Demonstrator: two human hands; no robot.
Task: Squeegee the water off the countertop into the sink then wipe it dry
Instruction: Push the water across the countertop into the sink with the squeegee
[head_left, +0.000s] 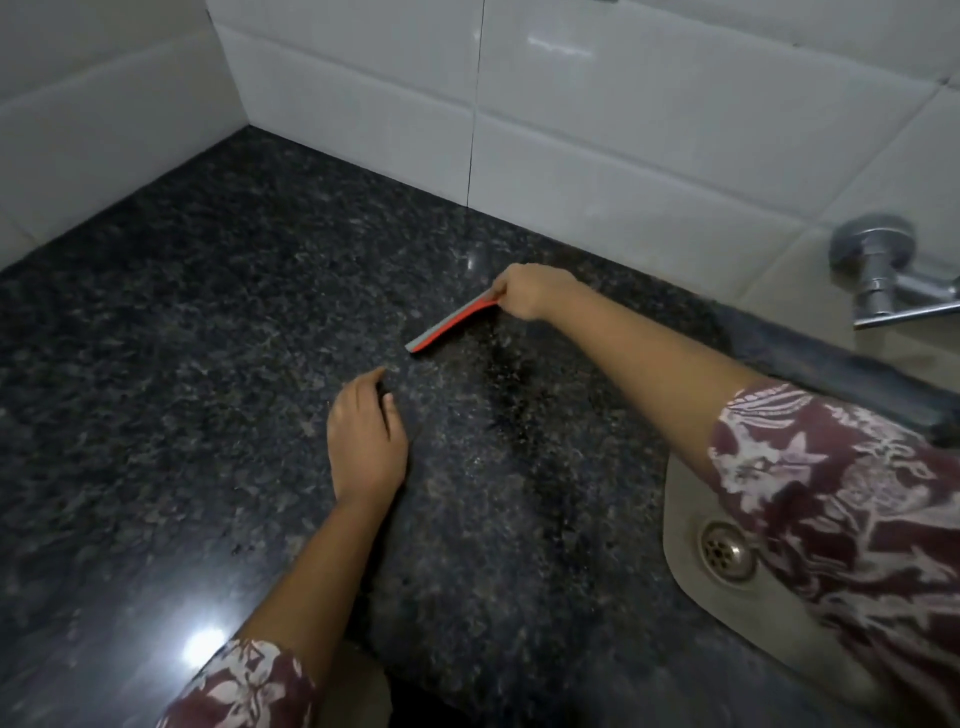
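A dark speckled granite countertop (208, 338) fills most of the view. My right hand (530, 291) grips one end of a small red and grey squeegee (449, 322), whose blade edge rests on the stone near the back wall. My left hand (366, 441) rests on the counter in front of it, fingers relaxed, holding nothing. A darker wet-looking streak (519, 405) runs across the stone between the squeegee and the sink (691, 571) at the right, partly hidden by my right sleeve.
White tiled walls (597, 130) close off the back and left of the counter. A chrome tap (883, 275) sticks out of the wall above the sink. The sink drain (727, 551) shows beside my sleeve. A light glare (202, 644) lies near the counter's front edge.
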